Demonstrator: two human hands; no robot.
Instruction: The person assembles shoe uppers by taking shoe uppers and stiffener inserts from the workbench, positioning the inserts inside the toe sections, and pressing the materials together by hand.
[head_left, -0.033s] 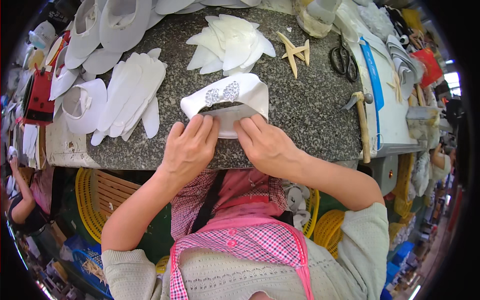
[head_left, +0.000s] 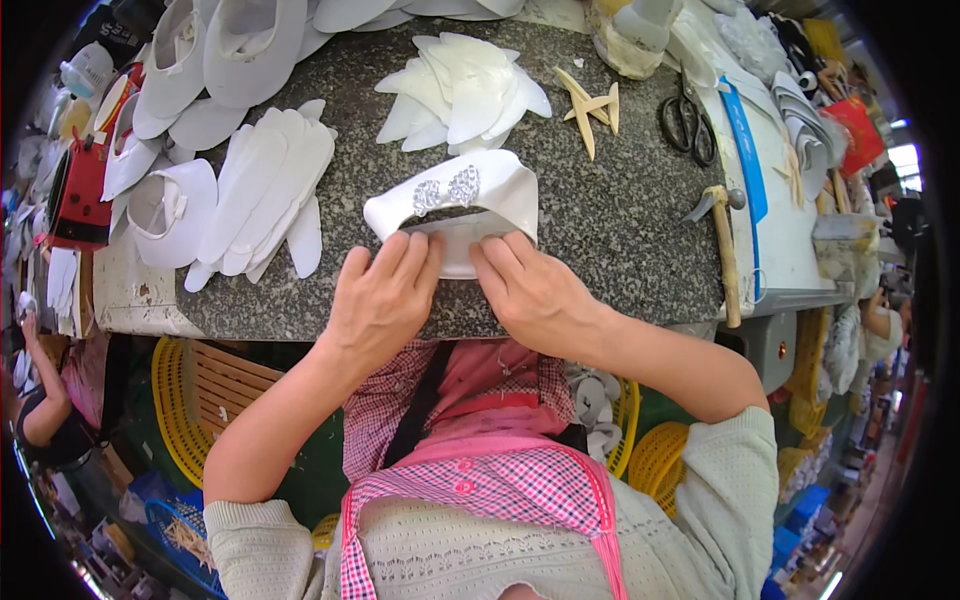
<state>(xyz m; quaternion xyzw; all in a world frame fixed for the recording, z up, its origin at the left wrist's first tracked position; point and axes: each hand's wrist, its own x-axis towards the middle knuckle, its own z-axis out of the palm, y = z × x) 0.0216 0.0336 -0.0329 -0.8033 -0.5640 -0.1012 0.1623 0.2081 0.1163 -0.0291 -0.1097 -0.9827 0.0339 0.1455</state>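
A white shoe upper (head_left: 508,183) with two sparkling silver ornaments lies at the near middle of the speckled stone worktop (head_left: 620,240). My left hand (head_left: 385,290) grips its near edge on the left, fingers bent over the rim. On the right part of the same edge, my right hand (head_left: 540,290) is closed in a similar pinch. Both thumbs are hidden beneath the fingers. Between the hands shows the upper's pale grey inner side. Just beyond it lies a fanned pile of white pointed pieces (head_left: 465,90), and to the left a stack of long white insoles (head_left: 265,190).
More white shoe uppers (head_left: 250,50) crowd the far left. Pale pointed sticks (head_left: 583,112), black scissors (head_left: 688,128), a hammer (head_left: 728,255) and a blue strip (head_left: 743,150) lie to the right. A yellow basket (head_left: 180,410) stands below the worktop; another person's arm (head_left: 45,375) shows far left.
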